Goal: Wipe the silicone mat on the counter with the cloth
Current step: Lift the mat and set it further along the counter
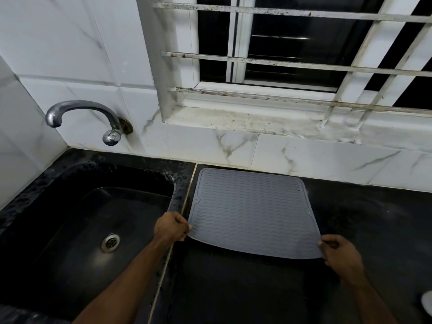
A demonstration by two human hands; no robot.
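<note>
Both hands grasp the near corners of the grey silicone mat (252,211): left hand (171,229) pinching the near-left corner, right hand (340,252) the near-right. Mat lies on the black counter (374,225) just right of the sink (93,220), far edge against the tiled wall, near edge lifted and sagging between the grips. Judged light, limp, ribbed; corner holds suit it. No cloth in view. A pale object (426,302) at lower right is cut off, unidentifiable.

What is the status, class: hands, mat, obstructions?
Left hand and right hand each pinch a near corner of the mat. Near edge lifted off the counter. No cloth in view.
</note>
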